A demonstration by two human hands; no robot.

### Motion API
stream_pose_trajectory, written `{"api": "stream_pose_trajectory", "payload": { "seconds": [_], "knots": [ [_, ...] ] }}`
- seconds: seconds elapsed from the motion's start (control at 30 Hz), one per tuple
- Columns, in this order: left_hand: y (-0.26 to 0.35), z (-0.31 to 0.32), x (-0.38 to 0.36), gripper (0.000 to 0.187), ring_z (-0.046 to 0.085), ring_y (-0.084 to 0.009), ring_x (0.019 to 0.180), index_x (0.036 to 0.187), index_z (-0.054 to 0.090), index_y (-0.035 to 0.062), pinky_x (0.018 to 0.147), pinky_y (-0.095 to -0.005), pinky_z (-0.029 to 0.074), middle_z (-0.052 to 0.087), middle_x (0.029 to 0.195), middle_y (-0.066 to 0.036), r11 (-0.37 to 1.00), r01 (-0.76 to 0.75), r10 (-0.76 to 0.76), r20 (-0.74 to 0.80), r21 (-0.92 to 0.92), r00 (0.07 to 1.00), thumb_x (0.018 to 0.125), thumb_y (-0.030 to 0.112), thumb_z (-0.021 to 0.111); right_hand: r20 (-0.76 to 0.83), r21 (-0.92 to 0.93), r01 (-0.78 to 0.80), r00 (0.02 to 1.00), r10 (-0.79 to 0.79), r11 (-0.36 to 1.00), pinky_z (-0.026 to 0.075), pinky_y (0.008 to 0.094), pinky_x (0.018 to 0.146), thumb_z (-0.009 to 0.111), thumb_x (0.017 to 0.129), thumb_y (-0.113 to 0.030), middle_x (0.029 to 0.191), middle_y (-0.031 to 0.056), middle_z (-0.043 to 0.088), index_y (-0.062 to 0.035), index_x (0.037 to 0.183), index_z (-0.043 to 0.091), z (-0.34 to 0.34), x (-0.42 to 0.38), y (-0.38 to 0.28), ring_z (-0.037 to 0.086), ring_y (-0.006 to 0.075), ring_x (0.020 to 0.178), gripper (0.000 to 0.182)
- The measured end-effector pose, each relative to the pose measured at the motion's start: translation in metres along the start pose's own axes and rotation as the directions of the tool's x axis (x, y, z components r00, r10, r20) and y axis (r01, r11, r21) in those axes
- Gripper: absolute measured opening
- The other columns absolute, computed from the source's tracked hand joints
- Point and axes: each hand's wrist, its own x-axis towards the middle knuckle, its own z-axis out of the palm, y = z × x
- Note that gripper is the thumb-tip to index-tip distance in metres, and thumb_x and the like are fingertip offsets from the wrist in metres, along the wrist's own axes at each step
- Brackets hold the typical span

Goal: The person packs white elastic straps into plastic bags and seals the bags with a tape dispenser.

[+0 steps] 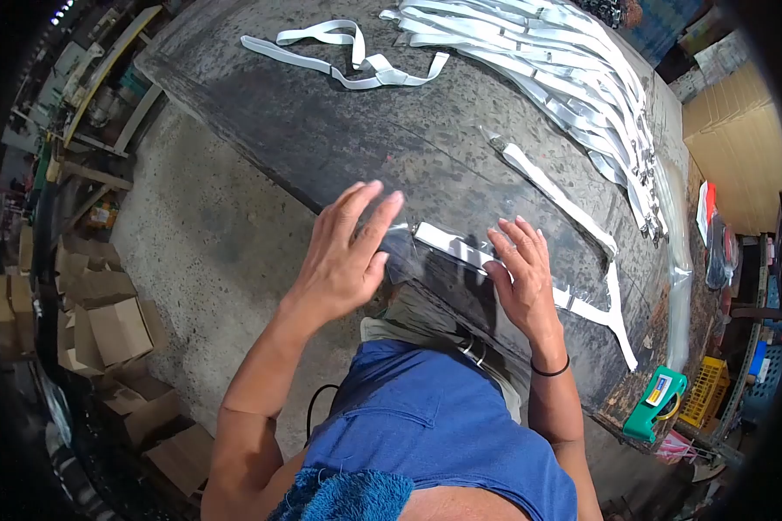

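A white strap (447, 242) with a metal clip at its left end lies along the near edge of the dark worktable (321, 139). Beside that clip end, my left hand (343, 247) hovers with its fingers apart, near a piece of clear plastic (397, 252). Over the strap's middle is my right hand (521, 273), fingers spread, thumb close to the strap; whether it touches is unclear. The strap runs right into a Y-shaped junction (615, 314), from which another length (556, 191) goes up and left to a second clip.
Another white strap (356, 78) lies looped at the table's far left. A large pile of white straps (547, 52) covers the far right. A green tape dispenser (656, 404) sits at the right corner, near a yellow basket (706, 391). Cardboard boxes (117, 334) stand on the floor at left.
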Motion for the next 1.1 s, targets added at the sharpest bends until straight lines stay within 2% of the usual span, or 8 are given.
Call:
{"api": "stream_pose_trajectory", "payload": {
  "seconds": [0.13,0.23,0.4,0.57,0.63,0.77,0.9,1.1],
  "knots": [
    [-0.043,0.062,-0.029,0.086,0.023,-0.0386,0.147,0.154,0.031,0.0186,0.118,-0.0603,0.017,0.025,0.159,-0.016,0.995,0.078,-0.083,0.104,0.057,0.991,0.078,0.009,0.072,0.03,0.031,0.014,0.999,-0.015,0.999,0.034,0.0576,0.109,0.069,0.084,-0.007,0.132,0.0127,0.057,-0.0112,0.126,0.062,0.018,0.0,0.006,0.048,0.0366,0.131,0.043],
    [-0.048,0.066,-0.028,0.084,0.024,-0.0359,0.147,0.153,0.032,0.0182,0.118,-0.0596,0.018,0.027,0.158,-0.013,0.995,0.019,-0.038,0.195,0.1,0.98,0.079,0.009,0.072,0.059,0.034,0.035,0.998,-0.037,0.999,0.035,0.0572,0.109,0.069,0.084,-0.008,0.131,0.0129,0.058,-0.0112,0.126,0.061,0.024,0.004,-0.001,0.048,0.0366,0.13,0.043],
    [-0.052,0.062,-0.021,0.072,0.039,-0.0314,0.139,0.147,0.044,0.0151,0.114,-0.0556,0.027,0.04,0.151,-0.011,0.995,0.084,-0.078,0.117,-0.046,0.99,0.081,0.012,0.073,0.098,0.036,0.079,0.992,-0.083,0.996,0.035,0.0576,0.109,0.068,0.085,-0.008,0.131,0.0143,0.057,-0.0131,0.127,0.061,0.034,0.015,-0.011,0.048,0.0369,0.13,0.043],
    [-0.05,0.078,-0.007,0.018,0.069,-0.0244,0.095,0.105,0.069,0.0037,0.083,-0.0364,0.054,0.071,0.1,-0.007,0.999,0.042,-0.047,-0.219,-0.03,0.975,0.088,0.005,0.067,0.138,0.031,0.116,0.983,-0.12,0.993,0.035,0.0577,0.109,0.068,0.085,-0.009,0.13,0.0146,0.057,-0.0128,0.127,0.061,0.044,0.02,-0.013,0.047,0.0373,0.13,0.043],
    [-0.042,0.086,-0.006,0.015,0.07,-0.0184,0.09,0.108,0.067,0.002,0.074,-0.0321,0.056,0.071,0.101,-0.007,0.725,0.403,-0.539,-0.097,-0.558,0.836,0.096,0.01,0.061,0.157,0.029,0.122,0.98,-0.125,0.992,0.036,0.0579,0.109,0.068,0.085,-0.01,0.13,0.0148,0.057,-0.0126,0.128,0.061,0.045,0.022,-0.014,0.047,0.0374,0.13,0.043],
    [-0.034,0.093,0.0,0.022,0.07,-0.0201,0.089,0.111,0.057,0.0014,0.073,-0.0295,0.058,0.068,0.106,-0.015,0.116,0.355,-0.74,0.158,-0.928,0.654,0.104,0.022,0.05,0.112,0.232,0.045,0.991,-0.073,0.972,0.041,0.0507,0.102,0.068,0.086,-0.01,0.123,0.016,0.061,-0.0104,0.127,0.062,0.051,0.039,-0.011,0.052,0.0376,0.121,0.041],
    [-0.032,0.09,0.001,0.024,0.069,-0.0224,0.09,0.114,0.051,0.0024,0.073,-0.0315,0.058,0.066,0.109,-0.017,0.084,0.337,-0.745,0.165,-0.938,0.646,0.105,0.024,0.047,0.257,0.345,-0.156,0.964,0.067,0.926,0.046,0.0448,0.093,0.071,0.084,-0.019,0.111,0.017,0.064,-0.0073,0.126,0.062,0.053,0.066,-0.015,0.057,0.0377,0.107,0.044],
    [-0.031,0.095,-0.002,0.022,0.07,-0.0219,0.087,0.113,0.049,0.0061,0.071,-0.0338,0.059,0.067,0.108,-0.017,0.006,0.268,-0.737,0.176,-0.963,0.652,0.106,0.026,0.045,0.444,0.331,-0.138,0.896,-0.025,0.934,0.05,0.04,0.082,0.077,0.079,-0.025,0.1,0.0168,0.067,-0.001,0.109,0.067,0.076,0.102,-0.01,0.064,0.0305,0.093,0.04]
  ]
}}
